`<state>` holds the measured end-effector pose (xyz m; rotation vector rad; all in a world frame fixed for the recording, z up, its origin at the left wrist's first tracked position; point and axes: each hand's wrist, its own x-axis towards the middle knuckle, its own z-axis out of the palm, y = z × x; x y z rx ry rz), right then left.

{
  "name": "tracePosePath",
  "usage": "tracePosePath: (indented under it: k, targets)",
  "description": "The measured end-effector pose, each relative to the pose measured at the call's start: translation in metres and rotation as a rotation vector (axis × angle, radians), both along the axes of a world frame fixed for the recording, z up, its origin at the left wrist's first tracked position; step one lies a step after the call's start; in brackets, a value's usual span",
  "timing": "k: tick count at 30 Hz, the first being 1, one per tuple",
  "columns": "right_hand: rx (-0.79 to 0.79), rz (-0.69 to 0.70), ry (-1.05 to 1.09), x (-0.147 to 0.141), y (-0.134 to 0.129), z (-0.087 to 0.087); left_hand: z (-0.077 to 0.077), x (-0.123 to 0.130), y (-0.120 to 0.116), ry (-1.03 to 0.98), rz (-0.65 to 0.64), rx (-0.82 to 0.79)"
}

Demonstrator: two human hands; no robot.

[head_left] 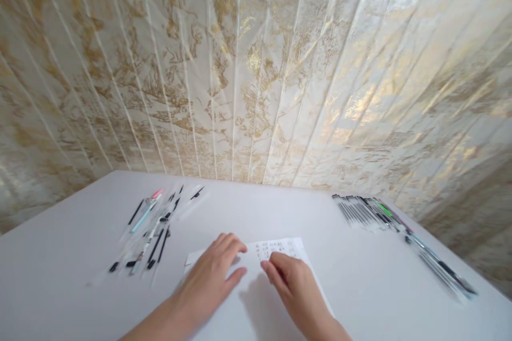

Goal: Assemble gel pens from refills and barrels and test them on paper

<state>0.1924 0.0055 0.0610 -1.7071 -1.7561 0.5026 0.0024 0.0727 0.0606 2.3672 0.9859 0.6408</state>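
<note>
A white sheet of paper (252, 265) lies at the front middle of the white table, with rows of small dark handwriting near its top edge. My left hand (214, 272) rests over the sheet's left part, fingers stretched forward and thumb apart, holding nothing. Over the right part, just below the writing, is my right hand (294, 279), its fingers curled in and the thumb tip close to the written lines. Whatever may be inside that curl is hidden, and no pen shows sticking out of it.
Scattered loosely on the left of the table (256, 208) are several pens and caps (154, 226). At the right, more pens (360, 210) lie side by side in a row that runs toward the table's right edge. Behind the table hangs a gold-patterned pleated curtain (240, 74).
</note>
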Motion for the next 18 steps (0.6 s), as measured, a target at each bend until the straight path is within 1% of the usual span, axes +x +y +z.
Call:
tracePosePath:
  k: [2, 4, 7, 9, 11, 13, 18]
  targets:
    - [-0.013, 0.038, 0.063, -0.009, -0.001, -0.011, 0.004, -0.02, 0.028, 0.073, 0.118, 0.067]
    - [-0.026, 0.047, 0.136, -0.009, -0.002, -0.019, 0.011, -0.043, 0.059, 0.15, 0.247, 0.116]
    - [-0.044, 0.023, 0.248, -0.005, -0.001, -0.025, 0.023, -0.076, 0.1, 0.216, 0.378, 0.143]
    - [-0.051, 0.016, 0.269, -0.003, 0.0, -0.027, 0.031, -0.09, 0.118, 0.274, 0.44, 0.149]
    - [-0.055, 0.029, 0.24, -0.002, 0.001, -0.027, 0.035, -0.096, 0.128, 0.334, 0.46, 0.152]
    - [-0.051, 0.044, 0.206, -0.002, 0.001, -0.026, 0.036, -0.096, 0.134, 0.388, 0.444, 0.162]
    - [-0.048, 0.052, 0.182, -0.004, 0.0, -0.021, 0.03, -0.077, 0.138, 0.488, 0.386, 0.195]
